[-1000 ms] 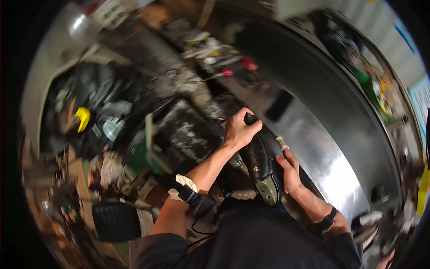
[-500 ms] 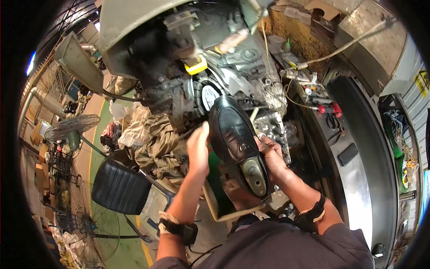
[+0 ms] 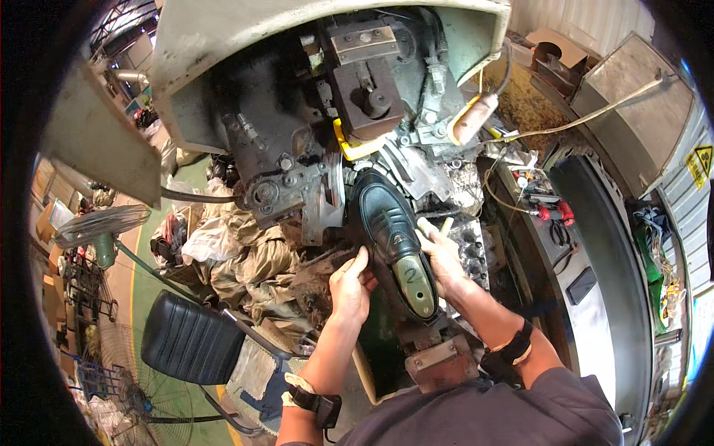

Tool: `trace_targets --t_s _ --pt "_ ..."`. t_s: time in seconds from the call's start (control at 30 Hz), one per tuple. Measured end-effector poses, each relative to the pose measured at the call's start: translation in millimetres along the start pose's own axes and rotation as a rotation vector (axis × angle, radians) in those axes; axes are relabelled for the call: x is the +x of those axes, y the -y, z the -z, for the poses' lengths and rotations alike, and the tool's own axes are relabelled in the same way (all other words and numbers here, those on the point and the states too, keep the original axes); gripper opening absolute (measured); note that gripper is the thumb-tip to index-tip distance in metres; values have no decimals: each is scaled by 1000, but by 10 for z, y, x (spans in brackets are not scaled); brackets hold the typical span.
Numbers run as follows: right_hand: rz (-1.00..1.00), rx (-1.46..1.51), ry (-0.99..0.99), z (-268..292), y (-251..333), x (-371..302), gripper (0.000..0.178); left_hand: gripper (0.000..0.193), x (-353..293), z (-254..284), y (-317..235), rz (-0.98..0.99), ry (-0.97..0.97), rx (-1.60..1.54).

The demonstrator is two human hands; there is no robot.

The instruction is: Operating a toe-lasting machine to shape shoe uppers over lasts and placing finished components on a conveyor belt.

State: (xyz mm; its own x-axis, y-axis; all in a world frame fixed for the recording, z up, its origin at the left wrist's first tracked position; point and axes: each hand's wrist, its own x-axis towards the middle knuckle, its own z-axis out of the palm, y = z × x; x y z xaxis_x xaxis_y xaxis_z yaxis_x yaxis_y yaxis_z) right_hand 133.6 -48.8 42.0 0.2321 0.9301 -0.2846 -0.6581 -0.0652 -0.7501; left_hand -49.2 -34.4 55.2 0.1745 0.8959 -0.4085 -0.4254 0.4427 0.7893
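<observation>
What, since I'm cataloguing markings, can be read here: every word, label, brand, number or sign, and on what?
Green shoe form: one dark number, not copied here.
Black shoe: emblem on its front, too small to read.
Yellow wall sign: black warning triangle; lettering too small to read.
Poster at the right edge: print too small to read.

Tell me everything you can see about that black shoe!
The black shoe looks like shiny leather, with ridges and a small ornament across its upper. A hard-looking green form with a hole fills its opening. The toe points away, toward the machine. The right hand holds its right side; the left hand is beside it, contact unclear.
</observation>
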Motion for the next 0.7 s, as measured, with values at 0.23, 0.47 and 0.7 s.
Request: trace_targets --t_s 0.23,0.47,0.7 --pt "65 -90 -50 96 -94 354 70 27 315 14 -12 50 38 -66" --pt "33 -13 -41 -65 5 295 71 23 312 -52 -61 61 -34 -130" --pt "52 -142 -99 -117 45 264 72 22 330 -42 46 46 -22 -133"
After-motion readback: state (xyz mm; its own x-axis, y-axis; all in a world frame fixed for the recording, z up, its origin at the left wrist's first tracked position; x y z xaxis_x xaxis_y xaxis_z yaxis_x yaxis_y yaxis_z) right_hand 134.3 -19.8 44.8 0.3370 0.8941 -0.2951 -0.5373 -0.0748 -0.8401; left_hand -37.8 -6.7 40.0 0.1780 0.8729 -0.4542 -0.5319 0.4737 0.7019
